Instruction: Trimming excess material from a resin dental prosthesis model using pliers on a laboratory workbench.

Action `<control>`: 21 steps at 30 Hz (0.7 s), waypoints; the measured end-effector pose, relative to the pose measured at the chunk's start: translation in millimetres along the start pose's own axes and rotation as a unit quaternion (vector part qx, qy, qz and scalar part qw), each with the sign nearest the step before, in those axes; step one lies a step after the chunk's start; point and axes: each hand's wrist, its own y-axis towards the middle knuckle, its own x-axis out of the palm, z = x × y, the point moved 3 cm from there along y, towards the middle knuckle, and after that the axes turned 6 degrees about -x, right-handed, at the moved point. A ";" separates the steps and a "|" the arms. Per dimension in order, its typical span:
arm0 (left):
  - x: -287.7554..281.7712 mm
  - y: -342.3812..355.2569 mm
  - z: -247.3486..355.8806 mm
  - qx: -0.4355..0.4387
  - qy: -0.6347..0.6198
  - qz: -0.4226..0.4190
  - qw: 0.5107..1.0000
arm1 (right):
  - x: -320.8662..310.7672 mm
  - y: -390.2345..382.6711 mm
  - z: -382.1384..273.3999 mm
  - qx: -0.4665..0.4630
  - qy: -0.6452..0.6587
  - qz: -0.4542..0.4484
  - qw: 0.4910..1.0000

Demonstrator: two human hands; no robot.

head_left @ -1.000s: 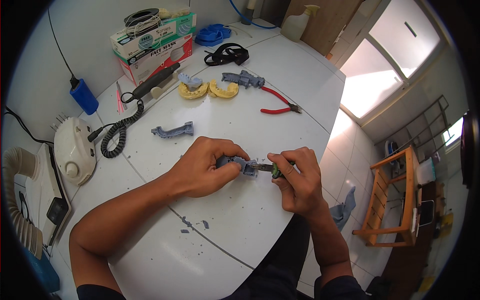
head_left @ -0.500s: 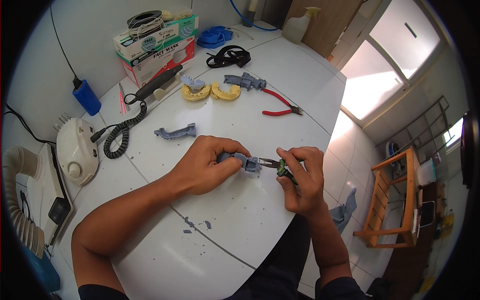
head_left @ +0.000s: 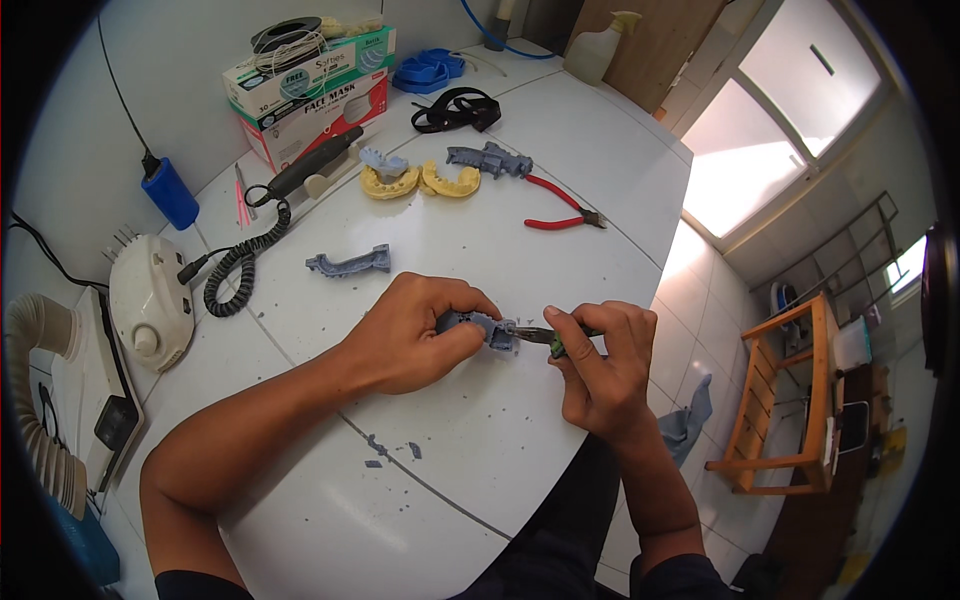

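My left hand (head_left: pixel 425 330) is closed around a blue-grey moulded piece (head_left: pixel 503 340), pinching it between thumb and forefinger, so most of it is hidden. The piece's boxy open end sticks out to the right. In my right hand (head_left: pixel 605 365) are pliers with dark pointed jaws (head_left: pixel 533 335) and green handles. The jaw tips touch the piece's right edge; whether they grip it is too small to tell. A second blue-grey curved piece (head_left: pixel 348 262) lies beyond my left hand, and small blue-grey scraps (head_left: pixel 376 445) are scattered nearer on the white tabletop (head_left: pixel 330 500).
Yellow dental casts (head_left: pixel 452 181), another grey moulded piece (head_left: pixel 490 160) and red-handled cutters (head_left: pixel 560 205) lie farther back. A corded handpiece (head_left: pixel 318 163) rests left of them, beside stacked boxes (head_left: pixel 315 110). A white control unit (head_left: pixel 150 305) stands at left. The table's right edge borders the floor.
The pliers have shifted slightly left, their tips now at the moulded piece. My right hand has turned, and its fingers have changed position on the handles. The left hand has barely moved.
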 end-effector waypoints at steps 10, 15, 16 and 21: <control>-0.8 2.6 -3.1 -0.020 0.001 -0.018 1.000 | 0.2 5.1 1.7 0.006 0.044 -0.015 0.999; 0.3 1.5 -2.2 -0.034 -0.010 -0.024 0.999 | 1.3 5.2 3.5 0.003 0.051 -0.008 0.999; 0.7 1.3 -2.3 -0.034 -0.010 -0.024 0.999 | 1.8 4.6 4.0 0.003 0.051 -0.008 0.999; 1.8 1.7 -2.5 -0.025 -0.016 -0.026 0.999 | 1.9 3.0 8.4 0.015 0.115 0.004 0.993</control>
